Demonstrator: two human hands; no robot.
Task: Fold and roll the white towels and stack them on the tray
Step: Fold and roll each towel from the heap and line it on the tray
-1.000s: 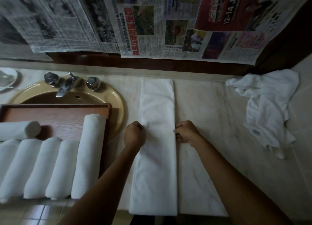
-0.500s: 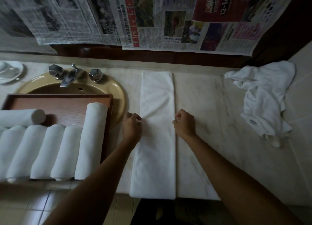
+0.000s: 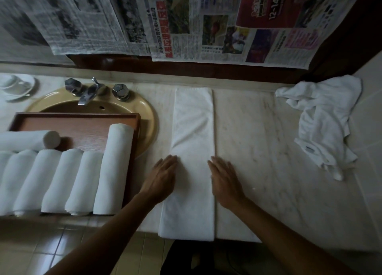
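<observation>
A white towel (image 3: pixel 192 130), folded into a long narrow strip, lies on the marble counter (image 3: pixel 258 140) and reaches from the back wall to the front edge. My left hand (image 3: pixel 161 177) lies flat on its left edge with straight fingers. At the strip's right edge my right hand (image 3: pixel 224 179) lies flat too. A wooden tray (image 3: pixel 82 126) at the left carries several rolled white towels (image 3: pixel 86 179) side by side, and one more roll (image 3: pixel 29 140) lies across behind them. Crumpled white towels (image 3: pixel 322 119) sit in a heap at the right.
A tan sink (image 3: pixel 144 109) with a chrome tap (image 3: pixel 91 90) sits behind the tray, which partly covers it. A white cup and saucer (image 3: pixel 14 86) stand at the far left. Newspaper sheets (image 3: pixel 186 22) hang on the wall above. Tiled floor shows below the counter's front edge.
Both hands have uncurled from fists and slid toward me along the strip's edges; they now lie flat. The view has tilted down a little.
</observation>
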